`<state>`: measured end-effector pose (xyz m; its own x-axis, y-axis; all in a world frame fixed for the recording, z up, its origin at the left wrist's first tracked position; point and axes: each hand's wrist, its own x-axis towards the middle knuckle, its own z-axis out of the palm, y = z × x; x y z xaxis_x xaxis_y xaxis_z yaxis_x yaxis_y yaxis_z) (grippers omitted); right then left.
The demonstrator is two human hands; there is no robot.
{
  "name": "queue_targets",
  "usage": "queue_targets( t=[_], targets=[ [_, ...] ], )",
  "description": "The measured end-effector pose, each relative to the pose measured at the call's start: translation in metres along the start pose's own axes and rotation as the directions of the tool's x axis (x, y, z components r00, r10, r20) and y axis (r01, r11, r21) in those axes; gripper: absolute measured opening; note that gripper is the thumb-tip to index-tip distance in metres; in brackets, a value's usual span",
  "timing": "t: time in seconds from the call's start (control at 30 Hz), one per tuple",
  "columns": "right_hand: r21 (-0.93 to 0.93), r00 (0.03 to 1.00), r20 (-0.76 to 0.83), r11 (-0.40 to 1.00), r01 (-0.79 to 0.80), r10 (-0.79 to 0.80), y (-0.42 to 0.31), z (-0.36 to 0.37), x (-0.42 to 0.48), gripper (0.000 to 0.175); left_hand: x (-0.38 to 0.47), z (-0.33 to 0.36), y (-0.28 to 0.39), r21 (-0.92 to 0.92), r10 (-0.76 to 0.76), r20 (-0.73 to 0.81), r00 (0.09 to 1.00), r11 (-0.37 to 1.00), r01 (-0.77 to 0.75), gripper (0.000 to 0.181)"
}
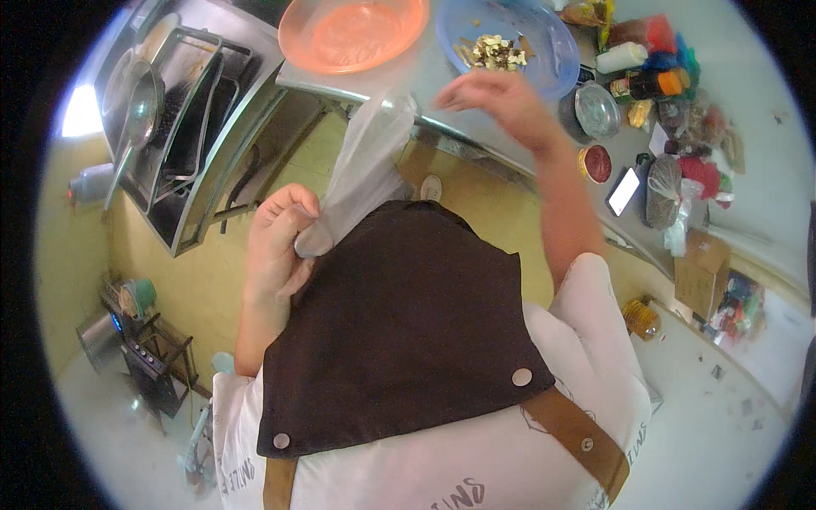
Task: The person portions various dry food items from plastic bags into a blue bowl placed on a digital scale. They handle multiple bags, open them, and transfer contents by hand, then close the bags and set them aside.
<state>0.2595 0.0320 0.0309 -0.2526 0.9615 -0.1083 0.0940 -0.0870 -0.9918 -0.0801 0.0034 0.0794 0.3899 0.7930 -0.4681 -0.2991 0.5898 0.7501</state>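
Observation:
My left hand (284, 236) grips one end of a clear plastic bag (360, 159) in front of the dark apron (408, 319). The bag stretches up and to the right, its far end by the metal counter's front edge. My right hand (488, 95), slightly blurred, is raised over the counter at the near rim of a blue plastic basin (551, 51). Its fingers are apart and point left, with nothing seen in them. In that basin lie pale and dark chopped pieces of food (497, 52). An orange plastic basin (354, 35) stands to its left.
A wok (145, 108) and metal racks stand on the stove at upper left. Along the counter to the right are a clear plastic container (597, 109), a dark sauce bottle (644, 85), a phone (623, 191), a bagged bundle (663, 191) and a cardboard box (701, 271).

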Motion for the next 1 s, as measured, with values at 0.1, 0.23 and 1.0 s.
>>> queue_targets(
  t=[0.1,0.23,1.0],
  targets=[
    [-0.377,0.974,0.222,0.917,0.134,-0.051,0.021,0.065,0.021,0.025,0.003,0.007,-0.001,0.027,-0.026,0.082,0.996,0.999,0.024,0.01],
    [-0.581,0.851,0.414,0.813,-0.025,0.323,0.069,0.107,0.036,0.027,0.005,0.023,0.004,0.161,-0.072,0.198,0.978,0.986,0.04,0.012],
    [-0.391,0.977,0.116,0.912,-0.122,0.18,0.024,0.115,-0.071,0.024,-0.005,0.096,0.038,0.506,-0.455,0.537,0.71,0.848,0.16,0.014]
  ],
)
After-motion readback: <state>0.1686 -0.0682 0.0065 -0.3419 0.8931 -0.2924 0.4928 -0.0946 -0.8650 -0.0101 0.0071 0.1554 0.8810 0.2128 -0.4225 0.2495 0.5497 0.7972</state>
